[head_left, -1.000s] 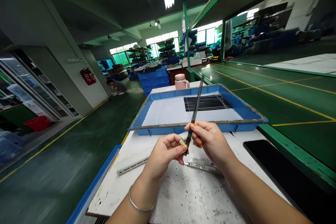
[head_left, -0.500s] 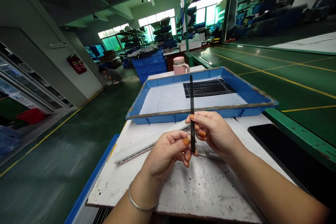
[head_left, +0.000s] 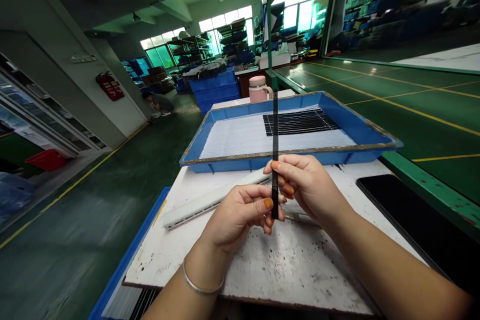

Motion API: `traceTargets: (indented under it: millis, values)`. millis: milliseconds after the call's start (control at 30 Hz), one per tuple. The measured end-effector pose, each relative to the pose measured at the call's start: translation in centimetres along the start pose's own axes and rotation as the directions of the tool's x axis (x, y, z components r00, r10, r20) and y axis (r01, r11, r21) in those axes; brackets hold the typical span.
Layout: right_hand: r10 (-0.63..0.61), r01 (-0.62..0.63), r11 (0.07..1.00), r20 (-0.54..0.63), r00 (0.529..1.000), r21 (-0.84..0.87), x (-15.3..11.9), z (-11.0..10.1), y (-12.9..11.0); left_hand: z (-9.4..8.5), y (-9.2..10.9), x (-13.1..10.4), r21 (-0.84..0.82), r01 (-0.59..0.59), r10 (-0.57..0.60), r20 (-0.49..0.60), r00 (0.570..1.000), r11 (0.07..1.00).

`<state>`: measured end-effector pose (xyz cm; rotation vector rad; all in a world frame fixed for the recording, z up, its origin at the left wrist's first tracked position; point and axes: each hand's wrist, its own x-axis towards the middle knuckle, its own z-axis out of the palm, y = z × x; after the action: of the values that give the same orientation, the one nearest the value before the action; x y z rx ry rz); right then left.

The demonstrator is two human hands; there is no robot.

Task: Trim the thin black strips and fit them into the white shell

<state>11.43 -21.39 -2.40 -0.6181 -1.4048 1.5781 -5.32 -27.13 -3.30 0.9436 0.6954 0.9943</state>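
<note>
A thin black strip (head_left: 275,135) stands upright over the white table (head_left: 210,270). Near its lower end it is pinched by my left hand (head_left: 240,212), which has a silver bangle at the wrist. Higher up, my right hand (head_left: 305,180) closes thumb and fingers on the same strip. Behind the hands lies a long white case (head_left: 202,203) with slots along its side. Past it, a blue tray (head_left: 240,164) holds white strips (head_left: 236,137) and a row of black strips (head_left: 300,122). Something thin and clear lies partly hidden under my right hand.
A black phone-like slab (head_left: 405,225) lies at the table's right. A pink mug (head_left: 258,91) stands behind the tray. Blue crates (head_left: 215,87) are stacked beyond. Another tray's blue edge (head_left: 123,255) shows below left. A person (head_left: 161,102) crouches far off.
The view has shifted slightly. The black strip now reaches a little higher in the picture, with both hands still on it.
</note>
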Motion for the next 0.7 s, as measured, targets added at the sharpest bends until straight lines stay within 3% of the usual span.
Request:
traceTargets:
  millis: [700]
  values:
    - [-0.063,0.063,0.997,-0.006,0.998,-0.044,-0.06,0.15,-0.39,-0.23,0.25,0.03,0.04,0.005,-0.004,-0.007,1.0,0.999]
